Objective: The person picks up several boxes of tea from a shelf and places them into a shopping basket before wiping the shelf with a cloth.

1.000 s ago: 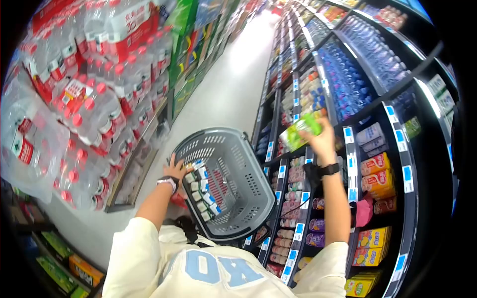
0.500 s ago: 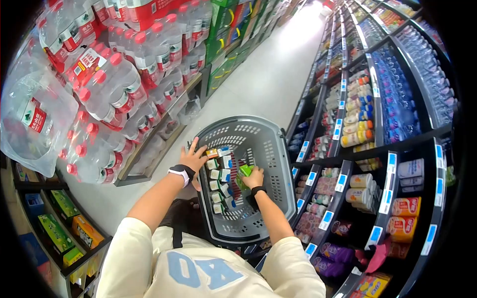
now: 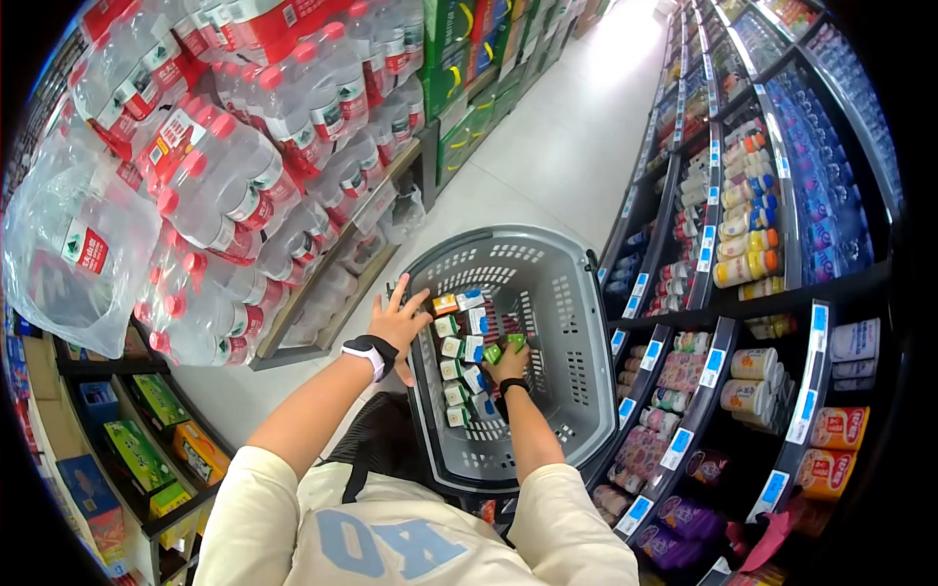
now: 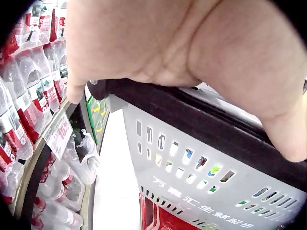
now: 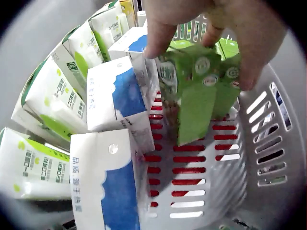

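Observation:
My right hand (image 3: 511, 364) is down inside the grey shopping basket (image 3: 581, 342). In the right wrist view its thumb and fingers pinch small green drink cartons (image 5: 196, 105) just over the slotted basket floor. Beside them stand white-and-blue cartons (image 5: 112, 91) and, along the wall, a row of white-and-green cartons (image 5: 55, 98). An orange-and-white carton (image 3: 445, 305) sits at the far end of that row. My left hand (image 3: 396, 327) lies on the basket's left rim with fingers spread; in the left wrist view its palm covers part of the dark rim (image 4: 182, 112).
Shrink-wrapped packs of red-capped water bottles (image 3: 244, 186) are stacked at the left. Shelves of bottled drinks (image 3: 747, 234) and canisters (image 3: 752, 386) run close along the right. A pale aisle floor (image 3: 547, 166) stretches ahead. Lower left, another shelf holds boxes (image 3: 137, 454).
My right hand has come from the right-hand shelf down into the basket with the green cartons, then moved nearer the white-and-blue cartons. The left hand stays at the rim.

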A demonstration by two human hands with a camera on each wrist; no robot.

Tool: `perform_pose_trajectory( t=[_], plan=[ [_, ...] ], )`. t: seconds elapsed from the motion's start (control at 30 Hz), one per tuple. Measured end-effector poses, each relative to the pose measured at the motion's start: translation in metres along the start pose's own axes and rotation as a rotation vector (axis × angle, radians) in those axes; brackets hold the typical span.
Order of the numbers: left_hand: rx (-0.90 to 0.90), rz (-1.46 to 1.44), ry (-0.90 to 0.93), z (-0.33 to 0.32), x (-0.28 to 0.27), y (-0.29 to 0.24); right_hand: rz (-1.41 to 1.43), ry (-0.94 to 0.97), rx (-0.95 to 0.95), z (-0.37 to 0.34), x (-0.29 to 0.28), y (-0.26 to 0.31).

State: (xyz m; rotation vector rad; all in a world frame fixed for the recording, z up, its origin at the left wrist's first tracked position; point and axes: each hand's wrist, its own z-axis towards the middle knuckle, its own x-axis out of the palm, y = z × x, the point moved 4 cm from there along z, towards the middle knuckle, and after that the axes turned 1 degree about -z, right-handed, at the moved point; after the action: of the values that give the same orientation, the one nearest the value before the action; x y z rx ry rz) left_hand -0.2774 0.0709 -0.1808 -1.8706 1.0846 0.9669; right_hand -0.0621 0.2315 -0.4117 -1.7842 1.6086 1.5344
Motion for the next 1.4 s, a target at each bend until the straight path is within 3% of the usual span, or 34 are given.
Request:
perform_pose_trajectory(
  t=[0.17,0.37,0.5,0.53,0.7,0.83,1.03,1.23,1.37,1.4],
  plan=[
    [0.006,0.015,0.013,0.001,-0.002,0.001,-0.199,0.061,-0.003,-0.010,-0.007,-0.001],
    [-0.019,0.035,0.043,0.003,-0.002,0.001,0.116,0.356,0.120,-0.028,-0.049,-0.012],
    [-0.012,0.013,0.059,0.001,-0.003,0.000,0.296,0.266,0.032,-0.048,-0.113,-0.014],
    [-0.008,0.009,0.060,0.001,0.000,0.002,0.412,0.262,0.085,-0.058,-0.139,-0.010],
    [0.085,0.049,0.036,0.010,0.011,0.012,0.342,-0.038,-0.257,-0.083,-0.298,0.009],
    [0.033,0.118,0.068,0.017,0.014,0.011,0.180,-0.409,-0.389,-0.165,-0.473,0.080],
    [0.025,0.025,0.161,0.021,0.017,0.014,-0.168,-0.746,-0.280,-0.263,-0.668,0.142],
    [0.039,-0.042,0.251,0.021,0.011,0.012,-0.381,-1.072,-0.055,-0.339,-0.798,0.155],
    [-0.023,-0.053,0.351,0.032,0.017,0.017,-0.499,-1.062,0.133,-0.345,-0.851,0.120],
    [0.010,0.053,0.218,0.020,0.017,0.015,-0.517,-1.035,0.201,-0.342,-0.858,0.109]
  ],
)
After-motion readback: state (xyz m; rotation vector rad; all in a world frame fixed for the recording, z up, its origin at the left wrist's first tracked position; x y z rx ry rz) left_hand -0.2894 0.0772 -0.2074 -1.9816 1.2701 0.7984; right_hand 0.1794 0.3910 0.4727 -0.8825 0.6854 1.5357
